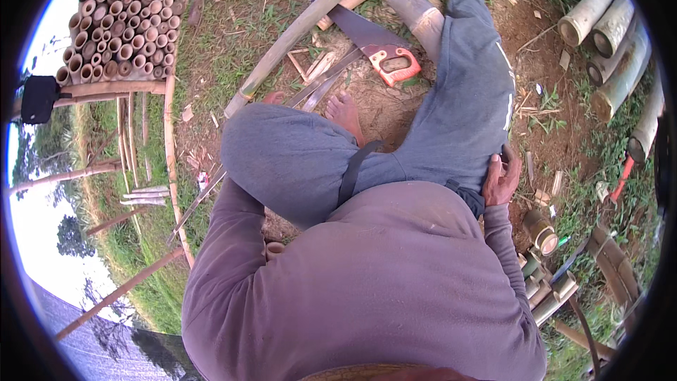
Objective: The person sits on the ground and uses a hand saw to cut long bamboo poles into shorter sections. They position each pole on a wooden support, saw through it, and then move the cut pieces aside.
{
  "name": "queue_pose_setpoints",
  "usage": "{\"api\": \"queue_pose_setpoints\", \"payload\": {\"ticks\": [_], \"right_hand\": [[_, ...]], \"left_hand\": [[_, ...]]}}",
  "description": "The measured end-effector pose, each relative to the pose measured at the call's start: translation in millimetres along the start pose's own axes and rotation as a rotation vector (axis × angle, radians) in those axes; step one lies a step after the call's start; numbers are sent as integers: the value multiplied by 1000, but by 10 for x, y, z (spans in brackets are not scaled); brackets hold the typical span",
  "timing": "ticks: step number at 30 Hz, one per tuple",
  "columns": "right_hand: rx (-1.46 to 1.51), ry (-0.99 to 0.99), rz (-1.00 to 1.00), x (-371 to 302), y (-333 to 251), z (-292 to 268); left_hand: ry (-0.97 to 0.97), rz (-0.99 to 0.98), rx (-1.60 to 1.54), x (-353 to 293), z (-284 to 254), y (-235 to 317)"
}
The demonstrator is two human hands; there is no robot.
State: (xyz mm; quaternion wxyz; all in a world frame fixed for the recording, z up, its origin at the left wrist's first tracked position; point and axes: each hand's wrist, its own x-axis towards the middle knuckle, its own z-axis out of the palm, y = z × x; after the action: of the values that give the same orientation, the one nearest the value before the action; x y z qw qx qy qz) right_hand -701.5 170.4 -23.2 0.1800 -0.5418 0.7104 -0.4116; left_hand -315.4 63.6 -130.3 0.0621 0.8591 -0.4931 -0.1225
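At the right side of my grey trousers (458, 99), near the hip, is my right hand (501, 178). Its fingers are bent together against the cloth, with a small dark bit at their tips that I cannot make out. My left arm (229, 240) reaches down beside my bent left knee, and its hand is hidden behind the leg. A thin long strip (199, 204) sticks out beside that arm; whether the hand holds it cannot be seen. In front of my bare foot (343, 114) lies a handsaw with an orange handle (395, 63), near bamboo poles (303, 35).
Cut bamboo tubes (127, 25) are stacked at the far left above a bamboo rail (171, 155). Thick bamboo poles (613, 28) lie at the right, near a red-handled tool (622, 178). Short bamboo pieces (553, 300) sit by my right elbow. Grass and wood scraps cover the soil.
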Motion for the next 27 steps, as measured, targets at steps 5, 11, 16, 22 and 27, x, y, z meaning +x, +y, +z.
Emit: {"api": "queue_pose_setpoints", "payload": {"ticks": [5,11,16,22,27], "right_hand": [[-133,-56,-275,596,-308,8],[-317,-143,-515,1086,-577,371],[-391,-193,-448,1186,-515,484],[-470,-163,-484,1210,-700,579],[-536,-286,-323,1290,-766,504]], "left_hand": [[48,-154,-116,274,277,157],[116,-272,-165,318,637,-102],[126,36,42,326,970,-273],[40,99,69,254,509,-133],[-527,317,212,824,-1142,-2004]]}}
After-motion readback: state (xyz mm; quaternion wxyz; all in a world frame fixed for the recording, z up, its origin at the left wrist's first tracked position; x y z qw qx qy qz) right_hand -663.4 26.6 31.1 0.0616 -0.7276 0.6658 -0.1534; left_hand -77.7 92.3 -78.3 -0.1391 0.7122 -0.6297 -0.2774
